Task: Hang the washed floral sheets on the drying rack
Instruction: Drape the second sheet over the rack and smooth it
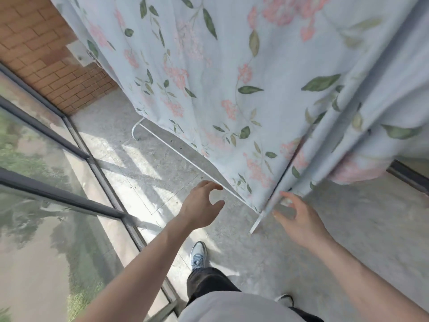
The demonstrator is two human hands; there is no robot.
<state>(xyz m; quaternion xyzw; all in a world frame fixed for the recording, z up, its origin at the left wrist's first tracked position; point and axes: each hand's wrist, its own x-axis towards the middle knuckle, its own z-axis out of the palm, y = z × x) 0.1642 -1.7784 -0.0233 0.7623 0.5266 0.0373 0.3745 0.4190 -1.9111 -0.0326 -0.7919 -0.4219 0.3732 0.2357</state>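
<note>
Hands (201, 205) (299, 219) outstretched, apparently empty.

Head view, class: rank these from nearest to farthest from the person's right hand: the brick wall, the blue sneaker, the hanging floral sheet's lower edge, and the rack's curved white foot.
1. Floral sheet, lower edge just above the right hand.
2. Blue sneaker, lower left of the hand, on the floor.
3. Rack's curved white foot, far left, under the sheet.
4. Brick wall, top left corner.
</note>
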